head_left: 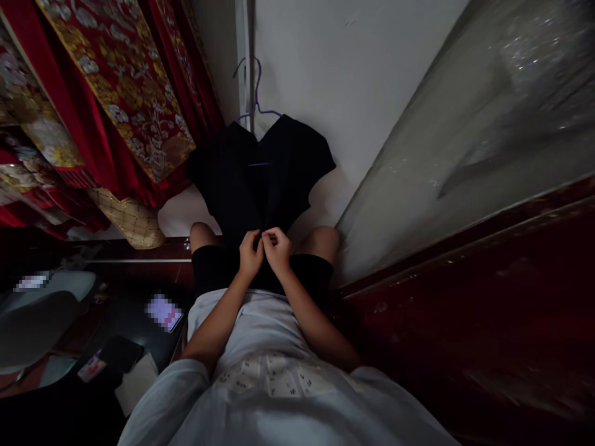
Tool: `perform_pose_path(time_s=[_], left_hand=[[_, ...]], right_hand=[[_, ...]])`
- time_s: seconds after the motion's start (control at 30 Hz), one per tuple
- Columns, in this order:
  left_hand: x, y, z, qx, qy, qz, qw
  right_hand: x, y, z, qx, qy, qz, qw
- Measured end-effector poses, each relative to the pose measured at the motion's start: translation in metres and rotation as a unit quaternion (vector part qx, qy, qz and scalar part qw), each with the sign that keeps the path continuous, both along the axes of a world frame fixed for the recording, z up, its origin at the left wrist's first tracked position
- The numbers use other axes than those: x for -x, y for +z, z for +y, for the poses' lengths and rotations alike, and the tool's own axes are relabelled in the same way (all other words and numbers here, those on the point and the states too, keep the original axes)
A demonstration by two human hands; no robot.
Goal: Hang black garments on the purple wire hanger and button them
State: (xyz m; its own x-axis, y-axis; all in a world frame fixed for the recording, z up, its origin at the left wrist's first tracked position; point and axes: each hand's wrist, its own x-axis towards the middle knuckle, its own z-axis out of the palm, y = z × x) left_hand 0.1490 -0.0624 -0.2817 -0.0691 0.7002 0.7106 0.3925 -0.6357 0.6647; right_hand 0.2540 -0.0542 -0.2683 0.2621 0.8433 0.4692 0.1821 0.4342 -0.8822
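Black garment (290,155), both hands (251,256) (277,251) loosely curled, pinching its front.

this looks like a clothing shop or garment workroom, though which of the 2 is unclear. richly embroidered red fabrics (132,93) hang in a row at the left, thick with gold and silver floral work, and 1 black garment (295,158) hangs on a purple hanger (269,112) against a pale wall (353,68). a grey chair (35,328) and a lit phone (165,313) on a black surface (134,294) add an indoor, everyday feel.
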Motion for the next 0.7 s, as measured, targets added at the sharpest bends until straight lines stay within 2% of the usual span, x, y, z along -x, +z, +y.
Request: perform_pose_path(time_s=[0.13,0.27,0.37,0.43,0.57,0.63,0.7], left_hand=[[-0.002,0.005,0.003,0.016,0.012,0.02,1.0],[0.001,0.011,0.003,0.023,0.007,0.025,0.999],[0.002,0.014,0.003,0.049,0.012,0.057,0.997],[-0.002,0.015,0.004,0.071,0.014,0.115,0.991],[-0.021,0.018,0.011,0.088,-0.013,0.207,0.974],[-0.029,0.029,0.018,0.077,-0.024,0.234,0.969],[-0.028,0.053,0.028,0.053,-0.043,0.262,0.963]], right_hand=[[0.0,0.01,-0.002,0.04,0.032,0.064,0.997],[0.0,0.024,-0.011,0.135,0.084,0.169,0.973],[-0.007,0.051,-0.008,0.193,0.141,0.185,0.953],[-0.015,0.087,0.011,0.204,0.153,0.186,0.949],[-0.025,0.193,0.076,0.182,0.119,0.215,0.952],[-0.024,0.238,0.099,0.167,0.112,0.22,0.954],[-0.022,0.262,0.105,0.13,0.126,0.212,0.96]])
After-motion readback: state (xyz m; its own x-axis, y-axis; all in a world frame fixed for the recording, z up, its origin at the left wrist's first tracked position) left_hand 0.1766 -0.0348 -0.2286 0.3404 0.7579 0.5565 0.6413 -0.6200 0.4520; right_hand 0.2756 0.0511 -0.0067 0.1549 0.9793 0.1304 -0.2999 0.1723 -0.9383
